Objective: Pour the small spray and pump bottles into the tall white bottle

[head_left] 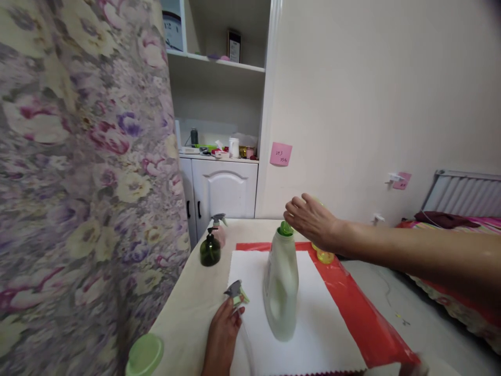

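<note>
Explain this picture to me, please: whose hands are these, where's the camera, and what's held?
There's no machine: these are a person's bare hands, seen from a camera on their head. The left hand holds a spray head with a tube. The right hand is at a green piece in the mouth of a jug; its grip is hidden. The jug stands on a white sheet, with a dark pump bottle and pinkish spray bottle nearby.
</note>
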